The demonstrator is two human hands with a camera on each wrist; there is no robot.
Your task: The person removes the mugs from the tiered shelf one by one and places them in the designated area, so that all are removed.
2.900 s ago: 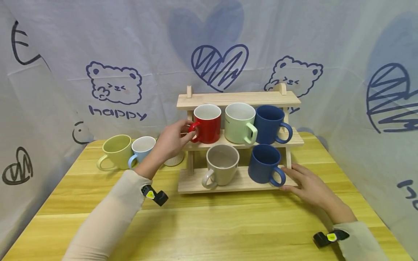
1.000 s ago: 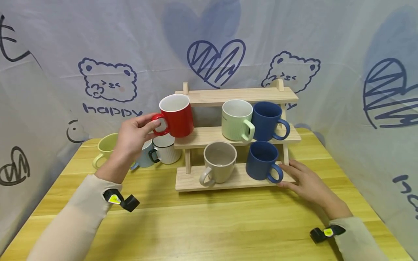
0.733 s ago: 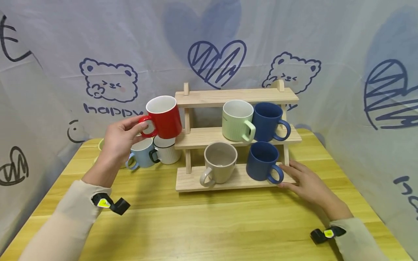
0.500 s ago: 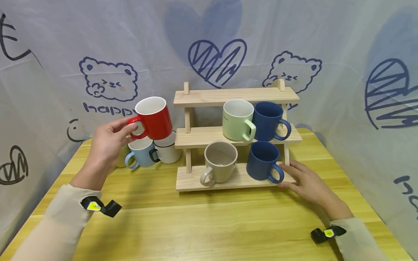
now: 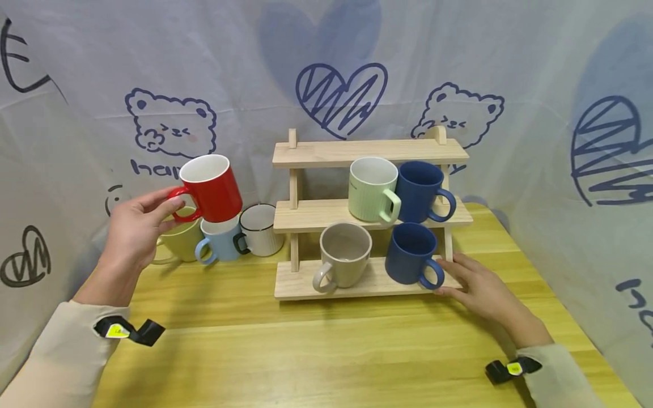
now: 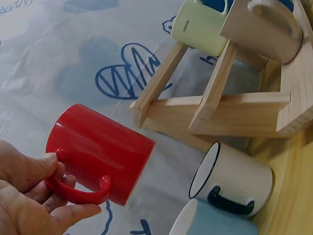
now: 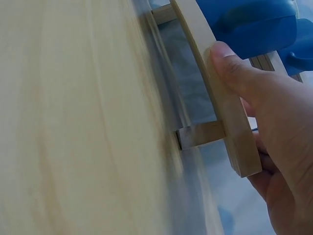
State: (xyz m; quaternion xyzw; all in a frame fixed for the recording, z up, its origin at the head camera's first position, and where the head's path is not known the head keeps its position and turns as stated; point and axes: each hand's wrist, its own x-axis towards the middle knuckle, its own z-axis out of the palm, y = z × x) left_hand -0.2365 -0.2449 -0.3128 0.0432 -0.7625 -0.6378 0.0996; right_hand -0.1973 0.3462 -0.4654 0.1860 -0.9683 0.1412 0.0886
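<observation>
My left hand (image 5: pixel 136 229) pinches the handle of a red mug (image 5: pixel 211 192), white inside, held upright in the air left of the shelf. In the head view the red mug overlaps a yellow-green mug (image 5: pixel 186 241) and a light blue mug (image 5: pixel 223 241) that stand on the table. The left wrist view shows thumb and fingers round the red handle (image 6: pixel 80 196). My right hand (image 5: pixel 479 286) grips the right end of the bottom board of a wooden three-tier shelf (image 5: pixel 306 286), its thumb on the board's edge (image 7: pixel 237 132) in the right wrist view.
On the middle tier stand a pale green mug (image 5: pixel 372 192) and a dark blue mug (image 5: pixel 418 195). A grey-beige mug (image 5: pixel 344 258) and another dark blue mug (image 5: pixel 408 258) are on the bottom tier. A white mug (image 5: pixel 262 232) with black handle stands left of the shelf.
My left hand has lifted the red mug off the middle tier's left end and carried it left, over the mugs on the table. The right hand has kept its place at the shelf.
</observation>
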